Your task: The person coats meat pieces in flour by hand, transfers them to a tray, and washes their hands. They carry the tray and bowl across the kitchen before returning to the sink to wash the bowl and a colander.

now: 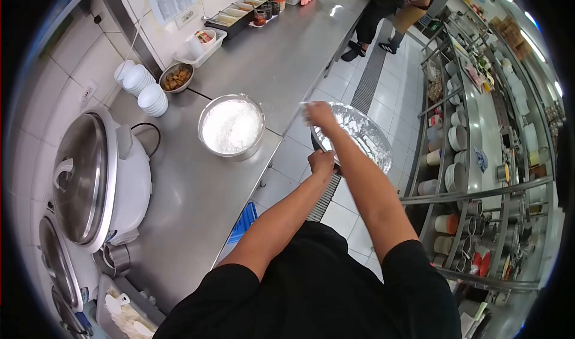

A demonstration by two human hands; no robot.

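Head view: your left hand [321,161] fingers clamp the pan [353,136]; right hand [319,115] fingers grip its ten-o'clock rim; rice bowl [231,127] on worktop [197,189].

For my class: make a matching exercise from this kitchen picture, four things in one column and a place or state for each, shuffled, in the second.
Things:
1. rice cooker
2. bowl of white rice
3. stack of white bowls
4. foil-lined bowl

Places or states:
A. held in both hands over the floor
B. lid shut, at the counter's left
C. by the tiled wall
D. uncovered, mid-counter

Pairs: 1-B, 2-D, 3-C, 4-A
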